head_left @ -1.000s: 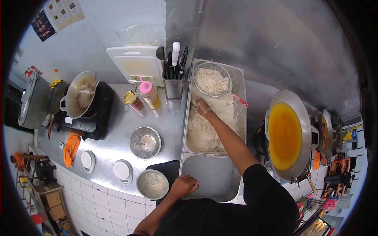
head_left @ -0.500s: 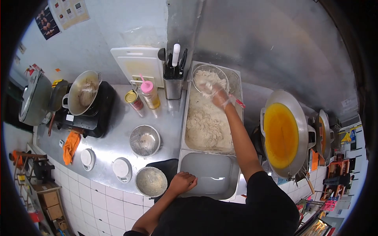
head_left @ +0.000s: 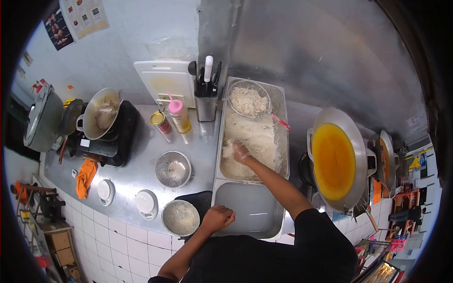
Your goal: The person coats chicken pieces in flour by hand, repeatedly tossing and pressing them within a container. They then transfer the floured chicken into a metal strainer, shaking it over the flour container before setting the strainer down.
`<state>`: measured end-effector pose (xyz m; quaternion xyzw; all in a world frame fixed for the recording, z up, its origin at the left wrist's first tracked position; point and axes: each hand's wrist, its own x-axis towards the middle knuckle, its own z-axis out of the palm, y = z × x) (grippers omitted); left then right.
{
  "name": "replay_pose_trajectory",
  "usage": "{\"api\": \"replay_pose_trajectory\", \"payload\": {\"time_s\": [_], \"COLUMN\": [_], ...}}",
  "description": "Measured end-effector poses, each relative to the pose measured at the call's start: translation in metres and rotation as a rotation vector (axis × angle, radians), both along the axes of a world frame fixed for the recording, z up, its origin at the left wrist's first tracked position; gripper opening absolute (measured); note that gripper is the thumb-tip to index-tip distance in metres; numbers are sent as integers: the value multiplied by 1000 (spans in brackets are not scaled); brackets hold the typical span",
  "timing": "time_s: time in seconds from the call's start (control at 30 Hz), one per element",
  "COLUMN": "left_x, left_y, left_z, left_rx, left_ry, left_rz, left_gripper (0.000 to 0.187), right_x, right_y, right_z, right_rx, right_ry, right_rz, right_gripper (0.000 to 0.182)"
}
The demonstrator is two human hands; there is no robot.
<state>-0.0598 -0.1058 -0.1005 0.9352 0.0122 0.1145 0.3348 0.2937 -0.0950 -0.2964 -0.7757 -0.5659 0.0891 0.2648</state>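
My right hand (head_left: 241, 152), in a clear glove, is down in the flour at the left side of a metal tray (head_left: 281, 106). Flour and blur hide its fingertips, so its grip cannot be made out. At the tray's far end rests a wire strainer (head_left: 269, 92) with a red handle, filled with flour-coated pieces (head_left: 247, 100). Loose flour (head_left: 255, 129) covers the tray's bottom. My left hand (head_left: 219, 218) is loosely closed, with nothing visible in it, by the near-left edge of a pan of cloudy liquid (head_left: 250, 203).
On the right stands a wide wok (head_left: 361, 155) of orange oil. To the left are a metal bowl (head_left: 173, 169), a batter-smeared pot (head_left: 180, 218), two white scales (head_left: 146, 203), a pink-lidded bottle (head_left: 178, 115), a can (head_left: 160, 122), a knife holder (head_left: 206, 108) and a stove (head_left: 122, 141).
My right hand has moved from the strainer toward me into the flour. The mound of floury pieces in the near tray has mostly gone, and the strainer looks fuller. My left hand stays put.
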Motion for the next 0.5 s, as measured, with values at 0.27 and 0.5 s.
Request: {"api": "replay_pose_trajectory", "payload": {"time_s": [0.27,0.5], "left_x": [-1,1], "left_y": [0,1], "left_z": [-1,-2], "left_rx": [-27,-28], "left_ry": [-5,-22], "left_rz": [24,9], "left_gripper": [26,25], "right_x": [59,122], "right_y": [31,56], "right_z": [187,280], "right_rx": [150,78], "right_ry": [894,-95], "right_rz": [-137,-223], "right_gripper": [43,47]}}
